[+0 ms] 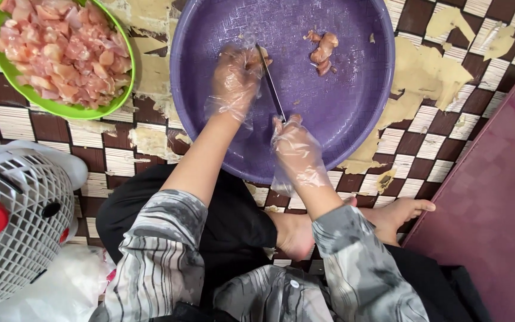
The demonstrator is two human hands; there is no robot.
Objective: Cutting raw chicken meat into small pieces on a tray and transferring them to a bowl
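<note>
The right hand (298, 148), in a loose clear glove, is clenched around the handle of a knife (271, 86) whose blade runs away from the grip into the purple basin (353, 113). At the blade's far end, the gloved left hand (235, 77) pinches a small bit of raw chicken against it. The meat looks soft and slippery, best held close to the cut. More chicken scraps (323, 52) lie right of the blade; a green bowl of diced meat (61, 50) sits well left of both hands

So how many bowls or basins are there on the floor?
2. A green bowl of chopped meat sits at the top left; a purple basin lies in front of the person, under both gloved hands.
</note>
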